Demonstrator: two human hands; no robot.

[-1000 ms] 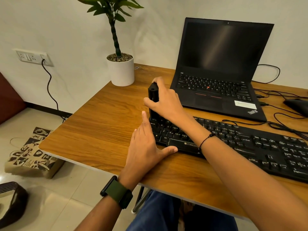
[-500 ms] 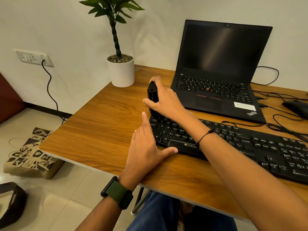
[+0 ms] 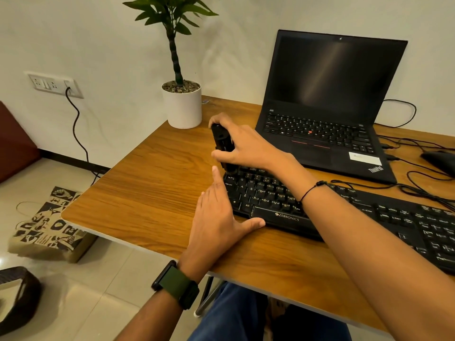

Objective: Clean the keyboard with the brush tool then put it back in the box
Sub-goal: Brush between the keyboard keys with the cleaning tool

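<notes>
Seen from above at a wooden desk: right hand wrapped round the black brush tool, fingers over its top and thumb against its side, held upright with its lower end down on the far-left corner of the black keyboard; bristles themselves hidden behind the hand and the tool's body. Left hand laid flat on the desk against the keyboard's left end, fingers straight, thumb hooked along the front edge, holding nothing, apparently bracing the board. Cleaning judged barely begun, only the top-left keys under the tool; no box recognisable as the tool's own anywhere in view.

Risks from here: too much downward force on an upright tool, likely to depress or lever up a keycap; a sweep carried past the corner, likely to flick dust onto the desk rather than lift it; a loosened brace at the left end, letting the keyboard skate towards the open laptop just behind; cables trailing at the right rear, liable to snag should the board shift; potted plant near the working corner, exposed to a wide backswing.
</notes>
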